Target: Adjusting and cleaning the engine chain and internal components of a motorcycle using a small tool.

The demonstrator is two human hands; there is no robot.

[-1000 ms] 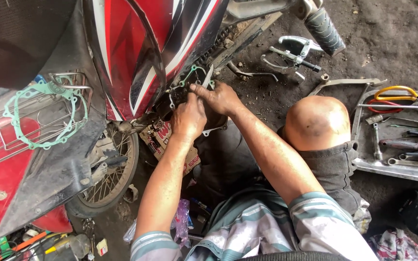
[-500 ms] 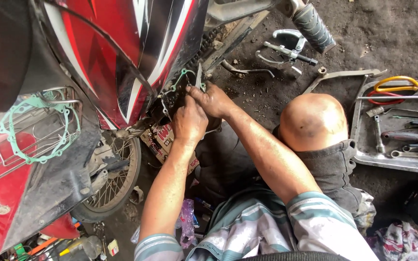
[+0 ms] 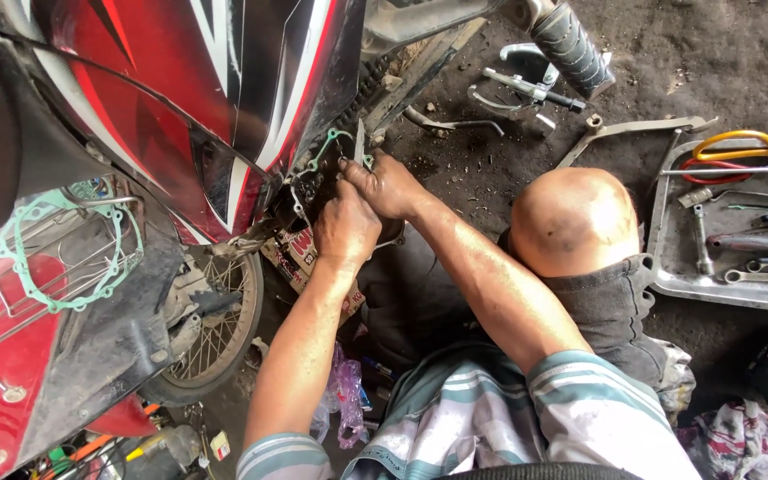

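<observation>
Pressing on under the red fairing (image 3: pixel 180 116), left hand (image 3: pixel 346 227) fisted, right hand (image 3: pixel 388 185) pinching the green gasket (image 3: pixel 331 142), still.

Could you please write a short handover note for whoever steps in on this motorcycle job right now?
Left hand: pressed against the engine side under the red fairing; I cannot tell what it grips.
Right hand: beside the left, fingers on the green gasket at the engine, next to a thin metal blade standing upright there.
Things: a second green gasket lies on the wire rack at left; wrenches and screwdrivers are in the metal tray at right; loose tools lie on the dirt floor near the footpeg.
Done: gasket is up at the engine.
Left: whether it is seated cannot be told; no cover is on it.
</observation>
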